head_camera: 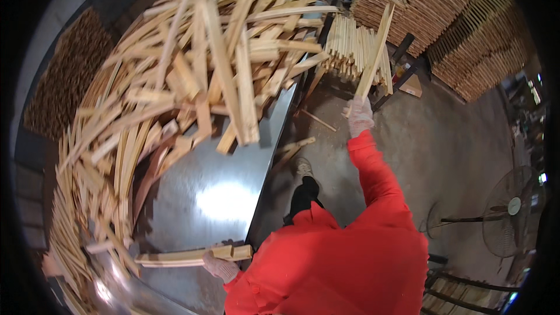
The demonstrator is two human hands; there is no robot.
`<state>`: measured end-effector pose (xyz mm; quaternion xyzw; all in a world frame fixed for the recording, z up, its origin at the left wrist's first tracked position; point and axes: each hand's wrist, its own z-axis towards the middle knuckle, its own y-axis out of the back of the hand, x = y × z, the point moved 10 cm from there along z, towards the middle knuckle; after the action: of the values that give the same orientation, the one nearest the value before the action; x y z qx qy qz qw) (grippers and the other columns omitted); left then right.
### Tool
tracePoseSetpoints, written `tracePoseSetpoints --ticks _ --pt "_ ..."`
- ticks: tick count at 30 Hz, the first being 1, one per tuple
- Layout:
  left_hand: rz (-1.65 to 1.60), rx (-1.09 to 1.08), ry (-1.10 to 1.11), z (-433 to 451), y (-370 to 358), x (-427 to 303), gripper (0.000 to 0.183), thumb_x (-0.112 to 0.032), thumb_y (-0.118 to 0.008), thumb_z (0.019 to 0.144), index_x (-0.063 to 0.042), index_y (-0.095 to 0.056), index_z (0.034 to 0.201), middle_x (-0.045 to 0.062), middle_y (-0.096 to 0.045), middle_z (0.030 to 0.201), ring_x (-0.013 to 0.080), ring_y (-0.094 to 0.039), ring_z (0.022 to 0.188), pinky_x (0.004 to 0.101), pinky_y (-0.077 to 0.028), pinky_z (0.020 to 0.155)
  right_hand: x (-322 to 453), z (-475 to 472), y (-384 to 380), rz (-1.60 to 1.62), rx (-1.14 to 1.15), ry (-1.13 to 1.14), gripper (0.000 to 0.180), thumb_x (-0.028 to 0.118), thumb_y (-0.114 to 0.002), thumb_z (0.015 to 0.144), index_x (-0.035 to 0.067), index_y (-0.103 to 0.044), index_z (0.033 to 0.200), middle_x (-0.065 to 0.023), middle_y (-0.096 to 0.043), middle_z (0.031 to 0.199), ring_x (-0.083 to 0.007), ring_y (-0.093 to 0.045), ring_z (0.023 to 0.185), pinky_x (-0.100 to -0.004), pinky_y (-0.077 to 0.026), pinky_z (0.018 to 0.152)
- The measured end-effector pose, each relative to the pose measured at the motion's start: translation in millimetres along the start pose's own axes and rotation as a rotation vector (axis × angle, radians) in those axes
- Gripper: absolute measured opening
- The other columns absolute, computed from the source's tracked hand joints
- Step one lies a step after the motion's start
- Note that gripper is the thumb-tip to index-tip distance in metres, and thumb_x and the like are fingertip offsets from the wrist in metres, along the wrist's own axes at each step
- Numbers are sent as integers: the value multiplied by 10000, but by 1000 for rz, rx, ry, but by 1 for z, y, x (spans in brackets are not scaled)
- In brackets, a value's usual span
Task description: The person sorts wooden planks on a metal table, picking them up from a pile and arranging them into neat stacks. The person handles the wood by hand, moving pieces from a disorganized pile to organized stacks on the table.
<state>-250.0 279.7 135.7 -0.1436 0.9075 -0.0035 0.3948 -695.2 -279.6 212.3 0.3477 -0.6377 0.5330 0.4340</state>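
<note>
My left hand (pixel 220 265), in a pale knit glove, grips a few wooden strips (pixel 183 257) low over the metal tabletop (pixel 205 201). My right hand (pixel 361 116), gloved too, reaches out past the table's edge and holds a long wooden strip (pixel 377 54) by its near end. Whether a second strip lies behind that one I cannot tell. Beyond the right hand, a row of wooden strips (pixel 345 46) rests side by side between dark posts. A large heap of loose wooden strips (pixel 192 57) covers the far and left parts of the table.
Tall stacks of wooden strips (pixel 477 48) stand at the far right, and another stack (pixel 70 74) at the left. A pedestal fan (pixel 514 208) is on the right. Offcuts (pixel 319 120) lie on the floor near my shoe (pixel 303 167). A cardboard box (pixel 411 86) sits by a post.
</note>
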Motion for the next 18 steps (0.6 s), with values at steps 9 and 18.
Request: tracePoseSetpoints --ticks 9,18 --pt "379 41 -68 32 -156 158 308 -313 -573 835 -54 -614 996 93 -637 928 264 -590 913 420 -468 838 -87 420 187 -1609 -73 -21 440 316 -614 900 101 -522 1272 -166 -594 1154 -312 -635 993 -384 -528 839" --pt "661 -55 -361 -12 -283 167 332 -342 -545 854 -31 -567 966 109 -599 880 266 -598 785 419 -513 697 -137 607 176 -1419 -208 -410 590 482 -377 924 39 -602 1242 -243 -547 1347 -429 -536 1217 -471 -410 1044"
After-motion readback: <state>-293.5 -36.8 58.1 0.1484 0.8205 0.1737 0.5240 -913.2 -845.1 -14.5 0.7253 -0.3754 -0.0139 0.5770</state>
